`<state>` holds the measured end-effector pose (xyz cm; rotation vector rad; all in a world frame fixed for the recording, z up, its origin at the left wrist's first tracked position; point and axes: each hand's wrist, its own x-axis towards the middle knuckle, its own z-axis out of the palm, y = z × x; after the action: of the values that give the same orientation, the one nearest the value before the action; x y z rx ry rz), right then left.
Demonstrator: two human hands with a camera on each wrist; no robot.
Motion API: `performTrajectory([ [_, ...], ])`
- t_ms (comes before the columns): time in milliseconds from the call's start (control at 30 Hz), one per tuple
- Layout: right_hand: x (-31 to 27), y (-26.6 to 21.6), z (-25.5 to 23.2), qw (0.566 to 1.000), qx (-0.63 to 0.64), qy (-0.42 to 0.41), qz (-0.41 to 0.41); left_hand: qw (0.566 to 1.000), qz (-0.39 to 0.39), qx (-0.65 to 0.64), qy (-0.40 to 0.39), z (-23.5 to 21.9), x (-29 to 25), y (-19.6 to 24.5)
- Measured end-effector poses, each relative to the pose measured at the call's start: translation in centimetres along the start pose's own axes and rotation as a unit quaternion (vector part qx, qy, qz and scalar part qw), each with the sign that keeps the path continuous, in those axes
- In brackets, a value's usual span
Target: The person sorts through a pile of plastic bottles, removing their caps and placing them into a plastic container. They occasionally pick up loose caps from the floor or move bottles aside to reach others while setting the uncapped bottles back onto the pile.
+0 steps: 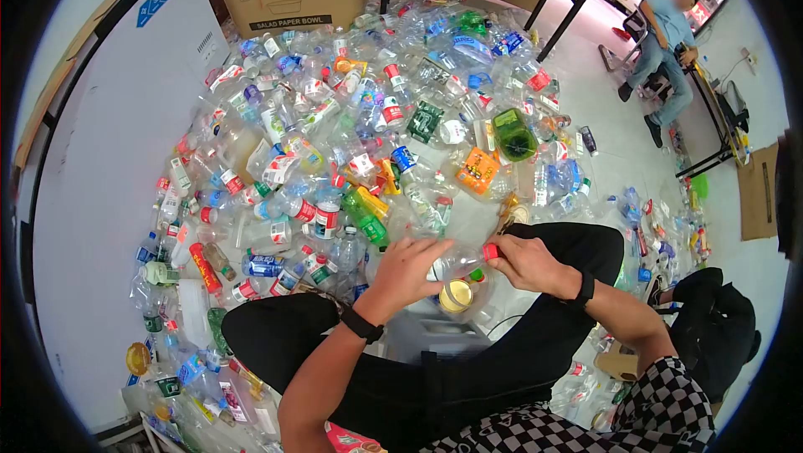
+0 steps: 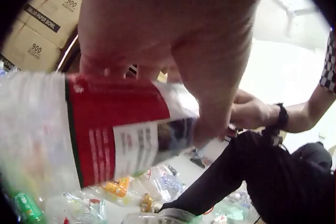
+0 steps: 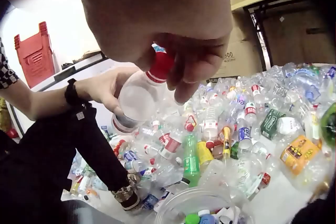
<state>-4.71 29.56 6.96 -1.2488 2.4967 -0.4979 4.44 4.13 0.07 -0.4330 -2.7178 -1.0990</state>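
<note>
Bottle (image 1: 457, 263) gripped between both hands (image 1: 407, 272) (image 1: 535, 266)

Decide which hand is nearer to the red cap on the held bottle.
Right. The right hand has its fingers at the red cap; the left hand is farther off, around the bottle's body.
</note>
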Motion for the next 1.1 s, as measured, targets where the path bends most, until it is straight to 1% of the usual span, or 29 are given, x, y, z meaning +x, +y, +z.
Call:
performTrajectory([
  [67, -0.2, -0.1, -0.3, 1.000, 0.024, -0.006, -0.007, 0.992, -0.024, -0.116, -0.052, -0.1, 0.2, -0.1],
  [100, -0.4, -0.2, -0.7, 0.999, 0.045, -0.012, -0.011, 0.991, -0.025, -0.118, -0.053, -0.2, 0.3, 0.0],
  [133, -0.5, -0.6, -1.2, 0.999, 0.044, -0.013, -0.006, 0.988, -0.030, -0.135, -0.072, -0.5, 0.4, 0.1],
  [167, -0.5, -1.1, -1.8, 0.997, 0.068, -0.026, -0.002, 0.984, -0.030, -0.152, -0.090, -0.7, 0.6, 0.3],
  [200, -0.5, -1.4, -2.3, 0.995, 0.090, -0.039, 0.003, 0.983, -0.023, -0.159, -0.091, -0.8, 0.8, 0.6],
  [233, -0.6, -1.5, -2.5, 0.996, 0.084, -0.038, 0.012, 0.978, -0.027, -0.179, -0.100, -1.0, 0.9, 0.9],
  [267, -0.6, -1.7, -2.7, 0.996, 0.091, -0.019, 0.004, 0.974, -0.031, -0.198, -0.109, -1.2, 1.1, 1.0],
  [300, -0.6, -1.7, -2.9, 0.995, 0.100, -0.003, -0.005, 0.972, -0.026, -0.204, -0.109, -1.4, 1.4, 1.1],
  [333, -0.6, -2.2, -3.4, 0.996, 0.089, 0.000, -0.031, 0.964, -0.033, -0.227, -0.136, -1.6, 1.6, 1.0],
  [367, -0.6, -2.4, -3.7, 0.996, 0.086, -0.002, -0.028, 0.954, -0.042, -0.248, -0.162, -1.7, 1.5, 0.7],
  [400, -0.4, -2.6, -4.0, 0.994, 0.093, 0.007, -0.066, 0.945, -0.037, -0.269, -0.180, -1.3, 1.4, 0.0],
  [433, -0.4, -2.7, -4.2, 0.989, 0.100, 0.015, -0.104, 0.945, -0.037, -0.272, -0.179, -0.9, 1.2, -0.5],
  [500, -0.2, -2.6, -4.9, 0.987, 0.109, 0.006, -0.116, 0.875, -0.085, -0.414, -0.238, -0.5, 0.9, -1.2],
  [533, -0.1, -2.5, -5.4, 0.984, 0.119, -0.003, -0.129, 0.874, -0.086, -0.415, -0.237, -0.4, 1.0, -1.1],
  [600, 0.0, -2.8, -6.3, 0.985, 0.126, -0.008, -0.115, 0.850, -0.082, -0.465, -0.234, -0.3, 1.2, -1.2],
  [633, 0.1, -2.9, -6.6, 0.986, 0.133, -0.011, -0.100, 0.850, -0.082, -0.466, -0.233, -0.4, 1.3, -1.2],
  [700, 0.4, -2.8, -6.7, 0.986, 0.136, -0.012, -0.101, 0.844, -0.101, -0.467, -0.243, -0.8, 1.4, -1.1],
  [767, 0.6, -2.4, -6.6, 0.981, 0.140, -0.007, -0.136, 0.851, -0.094, -0.459, -0.237, -0.4, 1.3, -1.3],
  [800, 0.6, -2.6, -6.7, 0.981, 0.141, -0.008, -0.136, 0.858, -0.086, -0.450, -0.232, -0.4, 1.3, -1.4],
  [867, 0.5, -3.1, -7.0, 0.984, 0.162, -0.041, -0.063, 0.861, -0.086, -0.442, -0.234, -0.7, 1.3, -1.3],
  [1000, 0.4, -2.7, -6.3, 0.985, 0.151, -0.022, -0.086, 0.870, -0.084, -0.429, -0.228, -0.8, 1.3, -1.1],
  [1033, 0.4, -3.0, -6.3, 0.988, 0.145, -0.030, -0.045, 0.870, -0.083, -0.429, -0.228, -0.7, 1.2, -1.1],
  [1067, 0.3, -3.1, -6.2, 0.990, 0.138, -0.038, -0.003, 0.880, -0.078, -0.418, -0.213, -0.6, 1.2, -1.0],
  [1100, 0.3, -3.1, -5.9, 0.990, 0.138, -0.038, -0.003, 0.889, -0.073, -0.406, -0.199, -0.7, 1.2, -0.8],
])
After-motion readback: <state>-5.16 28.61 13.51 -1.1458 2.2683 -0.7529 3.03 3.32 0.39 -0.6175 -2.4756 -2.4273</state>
